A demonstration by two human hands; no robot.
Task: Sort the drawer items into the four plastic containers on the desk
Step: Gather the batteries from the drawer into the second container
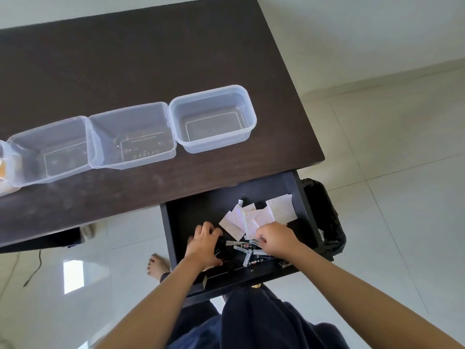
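Four clear plastic containers in a row on the dark worktop (151, 59): the rightmost tub (249, 107) thick-rimmed and bare inside, the middle tub (100, 157) and left tub (17, 172) thin-walled and touching, the fourth container (6, 157) cut off at the left edge with something orange in it. Probably light, stiff, a little slippery; likely to skid if knocked, so best filled from above. Below and right, the open drawer (176, 212), holding everything yet to be sorted. Toward its back, loose paper slips (279, 207), overlapping: feather-light, floppy, easily creased; best pinched at a lifted edge or slid against the drawer wall. Nearer the front, small batteries (247, 256) in a jumble: dense, hard, smooth, prone to rolling; best gripped across the barrel, several at once. Left hand (203, 244) spread over dark items too shadowed to name, fingers (208, 229) curled down, grip impossible to confirm. Right hand (276, 239) over the batteries, fingertips bunched and hidden; holding anything or not, cannot tell.
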